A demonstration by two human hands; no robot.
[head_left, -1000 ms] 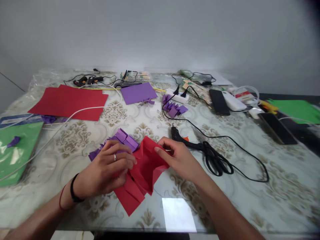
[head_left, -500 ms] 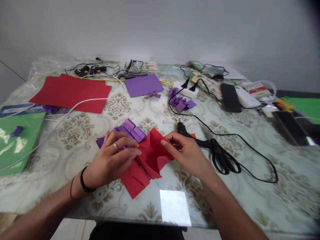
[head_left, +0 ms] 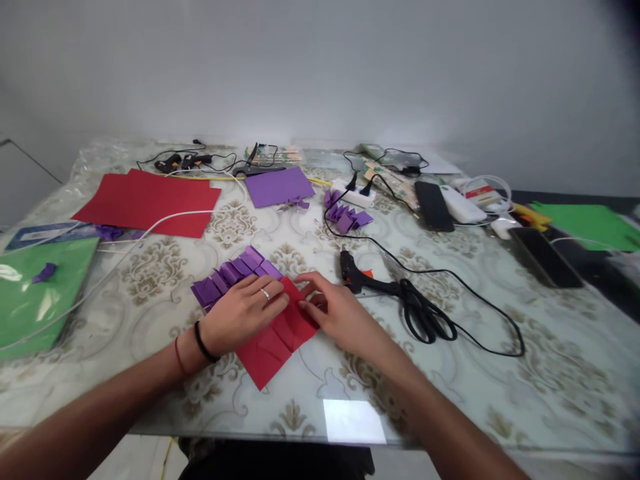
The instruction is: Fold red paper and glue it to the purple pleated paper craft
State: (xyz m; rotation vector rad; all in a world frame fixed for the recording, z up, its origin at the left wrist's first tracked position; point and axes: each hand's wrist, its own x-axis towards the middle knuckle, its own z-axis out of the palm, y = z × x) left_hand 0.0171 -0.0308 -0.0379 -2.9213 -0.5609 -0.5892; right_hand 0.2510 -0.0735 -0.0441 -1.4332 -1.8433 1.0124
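Observation:
A folded red paper (head_left: 273,343) lies flat on the glass-topped table (head_left: 500,393) in front of me. My left hand (head_left: 240,313) rests on its left part with fingers stretched flat. My right hand (head_left: 335,317) presses on its right edge, fingers together and laid flat. Just behind my left hand lies a pleated purple paper strip (head_left: 233,273), its near end under my fingers. A black glue gun (head_left: 360,280) lies right of my right hand, not touched.
Black scissors (head_left: 425,320) and a looping black cord (head_left: 480,313) lie to the right. Red sheets (head_left: 150,197), a purple sheet (head_left: 277,187), small purple folded pieces (head_left: 345,217), a power strip (head_left: 357,195), phones (head_left: 433,203) and green sheets (head_left: 30,293) lie around the table.
The red paper was raised and loosely bunched between both hands; now it lies pressed flat on the table, with both hands flattened on top of it.

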